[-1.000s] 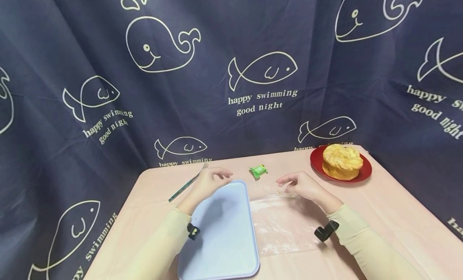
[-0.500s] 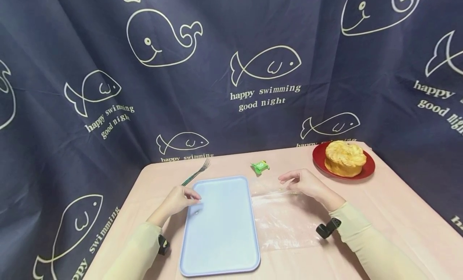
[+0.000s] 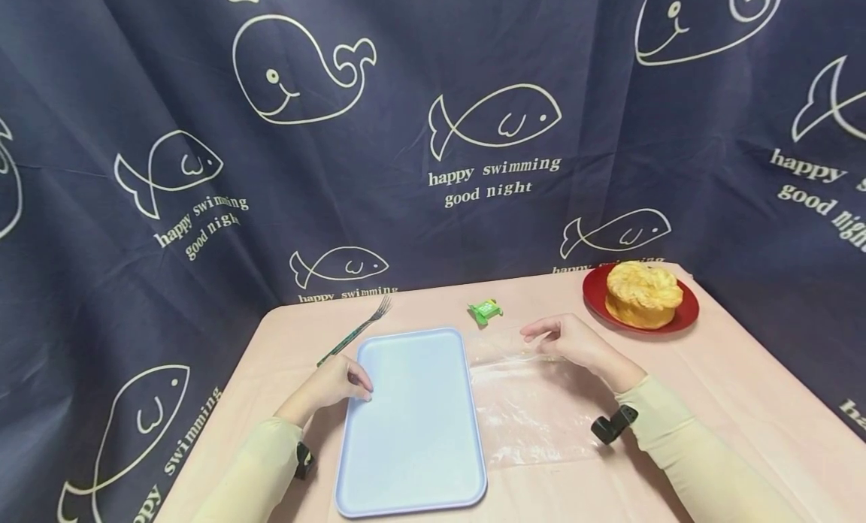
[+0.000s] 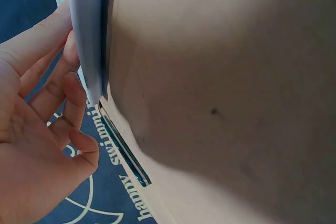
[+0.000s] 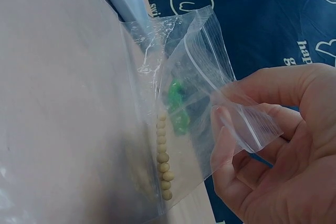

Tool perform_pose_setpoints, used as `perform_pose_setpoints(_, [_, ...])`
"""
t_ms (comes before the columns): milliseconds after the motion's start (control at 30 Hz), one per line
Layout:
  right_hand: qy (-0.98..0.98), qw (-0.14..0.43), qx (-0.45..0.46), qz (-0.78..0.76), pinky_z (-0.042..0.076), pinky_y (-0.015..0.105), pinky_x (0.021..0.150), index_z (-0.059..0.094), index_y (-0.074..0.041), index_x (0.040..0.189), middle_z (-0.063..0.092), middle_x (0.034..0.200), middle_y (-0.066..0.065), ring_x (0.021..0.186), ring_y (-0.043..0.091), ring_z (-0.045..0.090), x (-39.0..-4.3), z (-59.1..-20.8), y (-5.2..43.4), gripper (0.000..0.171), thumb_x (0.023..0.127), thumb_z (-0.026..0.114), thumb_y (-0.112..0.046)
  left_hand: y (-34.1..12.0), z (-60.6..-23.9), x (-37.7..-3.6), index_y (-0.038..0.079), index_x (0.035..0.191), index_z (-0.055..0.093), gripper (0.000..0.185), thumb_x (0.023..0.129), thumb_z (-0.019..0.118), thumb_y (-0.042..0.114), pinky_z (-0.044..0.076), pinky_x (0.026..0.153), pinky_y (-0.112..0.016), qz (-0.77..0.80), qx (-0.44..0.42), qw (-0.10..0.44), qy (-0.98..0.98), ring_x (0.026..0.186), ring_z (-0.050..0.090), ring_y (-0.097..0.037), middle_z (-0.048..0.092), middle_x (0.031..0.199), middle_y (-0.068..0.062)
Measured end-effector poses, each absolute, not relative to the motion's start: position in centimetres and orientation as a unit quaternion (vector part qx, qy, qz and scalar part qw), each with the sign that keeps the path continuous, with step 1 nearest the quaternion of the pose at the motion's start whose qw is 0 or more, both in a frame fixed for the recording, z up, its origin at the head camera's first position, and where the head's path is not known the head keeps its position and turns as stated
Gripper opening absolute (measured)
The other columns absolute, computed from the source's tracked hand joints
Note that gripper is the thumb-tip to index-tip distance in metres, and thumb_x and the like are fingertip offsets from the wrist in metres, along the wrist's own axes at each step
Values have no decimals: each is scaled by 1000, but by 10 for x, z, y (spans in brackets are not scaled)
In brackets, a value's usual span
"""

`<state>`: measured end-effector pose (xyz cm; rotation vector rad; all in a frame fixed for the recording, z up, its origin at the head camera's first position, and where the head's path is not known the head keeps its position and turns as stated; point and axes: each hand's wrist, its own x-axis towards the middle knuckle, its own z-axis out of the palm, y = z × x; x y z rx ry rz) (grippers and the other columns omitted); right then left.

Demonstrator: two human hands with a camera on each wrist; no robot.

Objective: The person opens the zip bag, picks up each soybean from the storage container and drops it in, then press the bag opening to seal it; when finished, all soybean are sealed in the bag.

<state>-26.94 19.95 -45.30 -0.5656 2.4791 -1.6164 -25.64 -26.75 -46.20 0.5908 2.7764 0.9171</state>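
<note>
My left hand (image 3: 331,388) lies over the left edge of a pale blue tray (image 3: 416,433), with its fingertips inside the rim. In the left wrist view, the tray's edge (image 4: 89,35) hides those tips; no grip on the rim shows. With bent fingers and thumb, my right hand (image 3: 571,343) pinches the open mouth of a clear zip-lock bag (image 3: 534,425) lying flat beside the tray. Through the plastic in the right wrist view, a line of small tan beads (image 5: 164,157) shows, with a green-wrapped candy (image 5: 178,106) beyond.
A fork (image 3: 358,329) lies left of the tray, tines toward the curtain. The green candy (image 3: 485,311) sits behind the bag. At the back right, a red plate (image 3: 686,312) carries a round bread (image 3: 643,297). A navy curtain (image 3: 406,170) hangs behind the pink-covered table.
My left hand has drawn back from the tray's far left corner to its left edge, then inched closer. The right hand has stayed at the bag's mouth.
</note>
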Motion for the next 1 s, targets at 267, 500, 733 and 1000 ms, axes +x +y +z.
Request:
perform_pose_setpoints(267, [821,65,-190,-535,53,29,58,65,15,121,70,109,29,74,19,63,-270,-455,202,39,82,61,12,-265,-462,-250,19,74,76,14,77,88,10,49,72,-28,273,219,70,934,72,58,-9,68,72,14])
perform_pose_setpoints(500, [821,66,-184,-536,52,29,57,65,14,120,70,109,30,73,19,61,-270,-455,201,39,81,60,12,-261,-462,-247,22,70,75,18,77,88,11,52,73,-34,217,217,44,951,71,58,-5,66,71,18])
perform_pose_setpoints(733, [822,64,-182,-536,52,29,57,66,14,119,69,110,30,73,22,61,-269,-453,202,40,80,59,13,-257,-459,-250,25,72,75,15,76,86,16,50,78,-42,175,215,36,960,74,58,-7,65,71,20])
perform_pose_setpoints(1000, [816,67,-179,-545,51,28,56,66,14,120,69,111,31,71,19,60,-268,-451,202,39,81,60,12,-236,-442,-264,20,78,78,10,80,83,11,48,66,-29,268,235,7,934,69,55,-9,72,79,14])
